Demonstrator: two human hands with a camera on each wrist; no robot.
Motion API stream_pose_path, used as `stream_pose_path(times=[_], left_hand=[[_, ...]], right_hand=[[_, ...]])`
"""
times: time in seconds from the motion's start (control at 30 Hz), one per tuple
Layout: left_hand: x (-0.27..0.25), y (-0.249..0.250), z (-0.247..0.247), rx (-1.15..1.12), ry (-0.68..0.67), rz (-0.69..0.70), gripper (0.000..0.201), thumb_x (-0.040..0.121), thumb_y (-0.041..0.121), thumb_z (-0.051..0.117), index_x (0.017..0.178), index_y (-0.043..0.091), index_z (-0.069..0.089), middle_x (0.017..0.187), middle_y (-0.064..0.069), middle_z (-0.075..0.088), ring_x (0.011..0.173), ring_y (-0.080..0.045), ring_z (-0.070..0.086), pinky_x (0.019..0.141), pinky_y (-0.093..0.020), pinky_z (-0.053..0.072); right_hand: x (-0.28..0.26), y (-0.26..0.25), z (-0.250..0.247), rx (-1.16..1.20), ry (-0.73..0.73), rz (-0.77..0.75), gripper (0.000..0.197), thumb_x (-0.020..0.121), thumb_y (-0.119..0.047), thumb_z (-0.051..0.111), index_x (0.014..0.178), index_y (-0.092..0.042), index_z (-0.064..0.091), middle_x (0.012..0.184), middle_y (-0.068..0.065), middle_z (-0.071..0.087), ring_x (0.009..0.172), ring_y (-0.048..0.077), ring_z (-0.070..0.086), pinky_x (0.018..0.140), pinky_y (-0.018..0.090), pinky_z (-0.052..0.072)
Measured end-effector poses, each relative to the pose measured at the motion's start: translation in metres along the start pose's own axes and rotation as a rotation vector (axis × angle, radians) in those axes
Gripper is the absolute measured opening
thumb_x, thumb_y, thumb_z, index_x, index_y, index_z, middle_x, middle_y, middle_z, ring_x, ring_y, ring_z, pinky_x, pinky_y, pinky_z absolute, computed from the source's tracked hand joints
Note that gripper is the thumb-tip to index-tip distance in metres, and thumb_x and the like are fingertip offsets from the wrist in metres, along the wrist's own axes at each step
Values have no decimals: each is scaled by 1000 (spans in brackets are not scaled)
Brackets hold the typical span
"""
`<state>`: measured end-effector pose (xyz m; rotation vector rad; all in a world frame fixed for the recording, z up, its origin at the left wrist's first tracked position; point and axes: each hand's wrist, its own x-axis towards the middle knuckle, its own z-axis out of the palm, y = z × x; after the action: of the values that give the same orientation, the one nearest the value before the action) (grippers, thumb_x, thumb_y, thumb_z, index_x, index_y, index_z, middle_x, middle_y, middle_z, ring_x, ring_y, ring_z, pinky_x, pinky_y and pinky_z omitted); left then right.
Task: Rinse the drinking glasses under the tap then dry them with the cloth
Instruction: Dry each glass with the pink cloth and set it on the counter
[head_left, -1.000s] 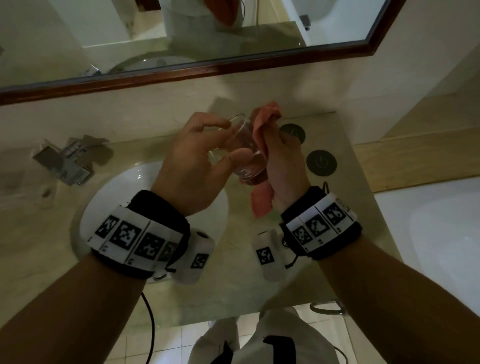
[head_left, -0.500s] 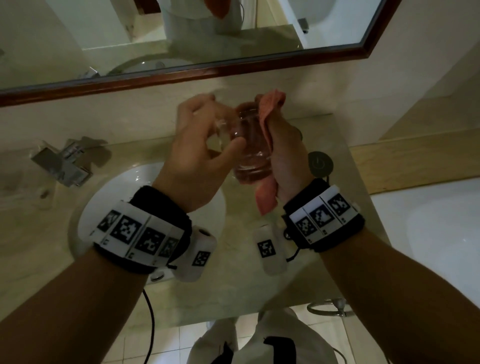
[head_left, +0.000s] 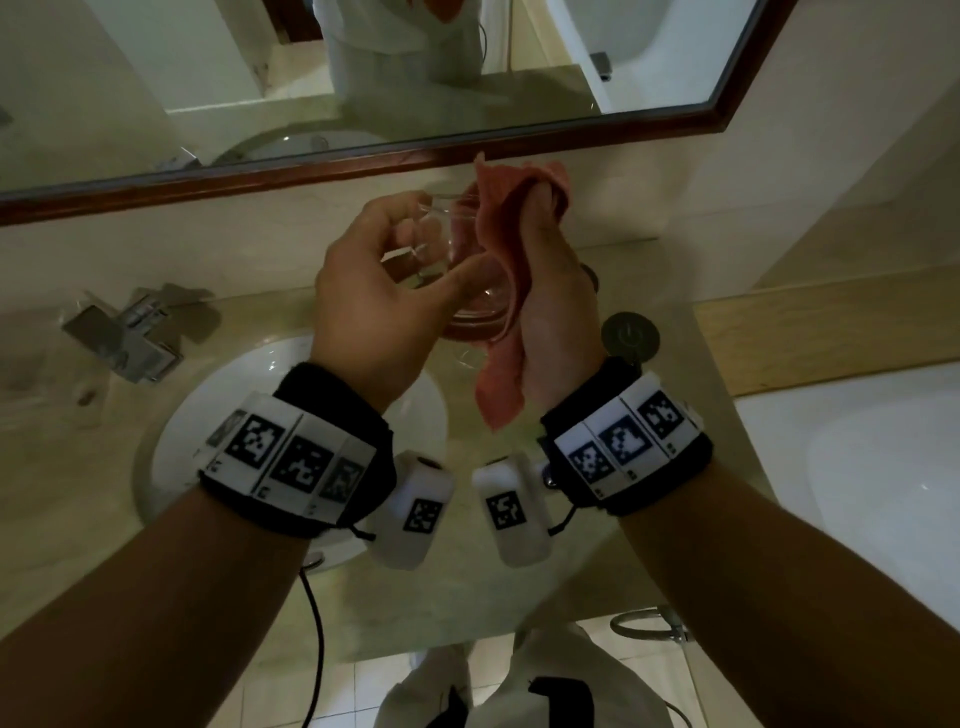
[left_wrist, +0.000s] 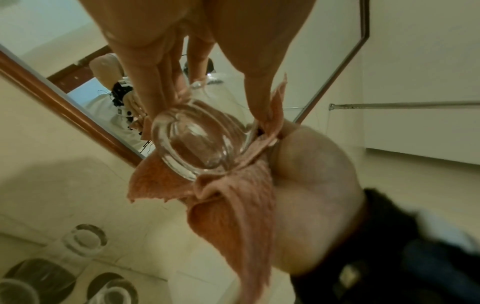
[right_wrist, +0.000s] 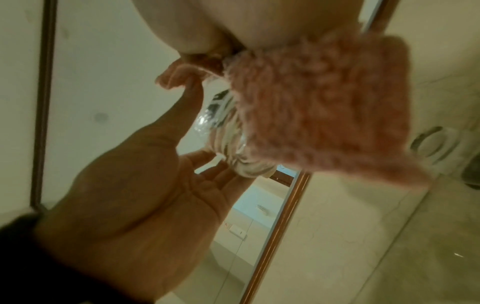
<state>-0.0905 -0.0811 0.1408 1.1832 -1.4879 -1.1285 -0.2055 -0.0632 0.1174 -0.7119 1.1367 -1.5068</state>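
Both hands are raised over the vanity counter (head_left: 249, 597), close together. On the left, the left hand (head_left: 374, 306) is curled around the drinking glass (head_left: 457, 270); the clear wall is pinched between thumb and fingertips, and the glass is held tilted, its thick base toward the person. On the right, the right hand (head_left: 550, 312) is closed on the pink cloth (head_left: 504, 374), which is pressed against the right side of the glass and seems to be pushed partly inside it, while a loose end hangs down toward the wrist.

Compared with a second ago, the glass and cloth are held higher, almost in front of the mirror frame (head_left: 311, 171), and the cloth is wrapped further around the glass. From this it is judged that rinsing of this glass is finished and the drying step is in progress.

In the left wrist view, the cloth (left_wrist: 233, 205) is seen folded under the base of the glass (left_wrist: 197, 139), and more glasses (left_wrist: 85, 240) are seen standing on dark coasters on the counter. Whether these are already dried cannot be told. The tap (head_left: 124, 332) and the white basin (head_left: 171, 467) are to the left, below the hands, and no water is seen running.
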Motion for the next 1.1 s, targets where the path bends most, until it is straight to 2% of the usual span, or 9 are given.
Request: stream_pose_path(times=[0.1,0.17,0.23,0.43,0.6,0.67,0.8,0.93,1.1], left_hand=[[1,4,-4,-90,-103,22,46,78,23,76,118,5,63,85,16,75,83,-2,72,73,-19,55],[3,-1,-6,-118,-158,45,40,87,18,71,123,3,60,88,10,76,87,-9,73,76,-23,55],[6,-4,-8,-135,-174,22,38,90,19,69,121,5,51,95,1,76,88,-15,73,75,-25,54],[8,-1,-5,108,-142,4,48,76,59,69,111,28,59,124,-3,57,100,-17,65,78,-34,58],[2,7,-2,54,-118,8,63,63,25,92,117,14,61,99,8,57,71,-1,66,59,-28,60],[3,8,-5,89,-98,15,64,60,26,91,116,13,64,86,19,62,69,2,67,61,-26,60],[5,12,-9,132,-124,2,50,62,36,90,106,27,69,82,28,66,76,-4,70,74,-35,62],[6,14,-14,107,-197,43,48,66,35,87,111,26,71,91,16,72,89,-14,73,85,-48,60],[6,11,-15,-38,-188,13,73,69,24,81,135,13,51,91,3,77,92,-13,74,83,-31,59]], right_hand=[[5,-5,-7,166,-13,39,58,102,-52,34,119,-6,65,109,20,71,104,39,68,102,58,47],[8,-7,-7,220,-48,17,55,103,-45,36,126,0,58,113,24,66,106,41,63,104,59,44],[7,-8,-5,235,-67,-14,50,101,-45,39,117,-5,64,117,27,64,110,44,61,106,66,39],[4,-4,-3,57,101,-98,51,89,-59,47,115,-20,67,114,19,70,107,39,66,101,62,47],[2,-5,-3,2,84,-104,53,91,-61,43,108,-17,67,107,28,67,100,47,65,97,65,47],[4,-8,-3,3,72,-78,62,83,-66,46,114,-16,67,108,23,70,102,43,67,98,65,47],[9,-7,-8,40,13,-68,51,93,-59,42,108,-20,71,112,21,70,106,44,66,100,66,45],[8,-11,-12,183,-78,-33,48,103,-45,35,110,-10,67,111,26,64,105,43,62,105,65,41],[8,-20,-15,299,-149,47,58,104,-51,33,115,-3,62,100,19,69,91,33,68,87,45,54]])
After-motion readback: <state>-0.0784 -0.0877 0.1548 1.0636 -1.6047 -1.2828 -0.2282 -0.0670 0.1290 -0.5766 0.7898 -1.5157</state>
